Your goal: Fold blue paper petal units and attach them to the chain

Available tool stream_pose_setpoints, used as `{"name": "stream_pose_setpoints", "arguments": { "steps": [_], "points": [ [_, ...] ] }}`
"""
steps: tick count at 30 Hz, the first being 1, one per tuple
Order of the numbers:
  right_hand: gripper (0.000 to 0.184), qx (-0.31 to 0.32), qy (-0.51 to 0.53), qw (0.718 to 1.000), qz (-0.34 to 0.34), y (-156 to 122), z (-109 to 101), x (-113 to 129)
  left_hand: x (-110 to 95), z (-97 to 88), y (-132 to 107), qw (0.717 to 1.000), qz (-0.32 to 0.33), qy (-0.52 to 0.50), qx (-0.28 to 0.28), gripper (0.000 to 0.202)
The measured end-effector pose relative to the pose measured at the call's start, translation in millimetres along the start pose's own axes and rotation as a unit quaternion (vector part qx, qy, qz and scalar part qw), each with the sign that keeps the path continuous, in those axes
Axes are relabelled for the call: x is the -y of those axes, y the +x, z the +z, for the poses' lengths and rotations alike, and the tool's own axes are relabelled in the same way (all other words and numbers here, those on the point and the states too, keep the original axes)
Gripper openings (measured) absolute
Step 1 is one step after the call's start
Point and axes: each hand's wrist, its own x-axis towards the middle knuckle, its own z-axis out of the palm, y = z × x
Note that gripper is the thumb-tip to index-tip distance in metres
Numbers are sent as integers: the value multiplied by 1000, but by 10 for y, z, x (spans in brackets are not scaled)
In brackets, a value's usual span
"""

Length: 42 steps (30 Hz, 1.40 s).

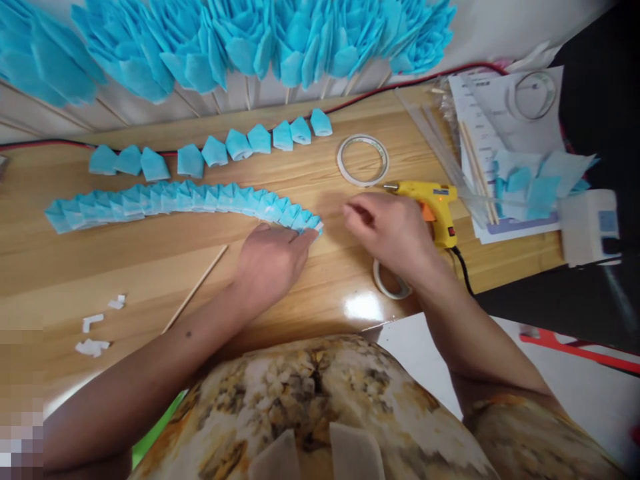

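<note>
A long strip of overlapping folded blue paper petals point(180, 200) lies across the wooden table point(150, 260). My left hand point(270, 260) rests on the table with its fingertips pressing the strip's right end. My right hand point(390, 230) hovers just right of that end, fingers curled in a pinch; what it holds, if anything, is too small to make out. A separate row of loose blue petals point(215, 150) lies farther back.
A yellow glue gun point(433, 203) lies right of my right hand, a tape ring point(363, 160) behind it, another tape roll point(393, 285) under my wrist. A wooden skewer point(195, 288), white scraps point(93, 333), papers and blue pieces point(520, 180) at right, blue paper flowers point(225, 40) along the wall.
</note>
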Motion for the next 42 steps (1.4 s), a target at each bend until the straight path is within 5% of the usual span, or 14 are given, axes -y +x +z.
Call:
{"name": "stream_pose_setpoints", "arguments": {
  "steps": [2, 7, 16, 25, 31, 35, 38, 42],
  "points": [
    [22, -16, -23, 999, -27, -55, -71, 27, 4, 1, -6, 1000, 2, 3, -3, 30],
    [37, 80, -47, 989, -112, -174, 38, 51, 15, -4, -14, 1000, 7, 5, 8, 27],
    [33, 47, -94, 994, -35, 13, 81, -19, 17, 4, -16, 1000, 8, 6, -5, 28],
    [14, 92, -55, 993, -41, 177, 187, 107, 23, -30, -43, 998, -4, -66, -2, 33],
    [6, 61, 123, 991, -7, 181, 175, 22, -36, -464, -156, 993, 34, -111, 37, 28],
    [8, 36, 334, 939, 77, 168, 274, 65, 122, -776, -385, 985, -38, -169, 11, 28],
    [14, 3, 440, 889, 128, 158, 366, 161, 228, -780, -533, 923, -151, -353, -3, 30],
    [20, -15, 479, 871, 109, 111, 367, 313, 153, -568, -532, 729, -285, -623, 17, 23]
  ]
}}
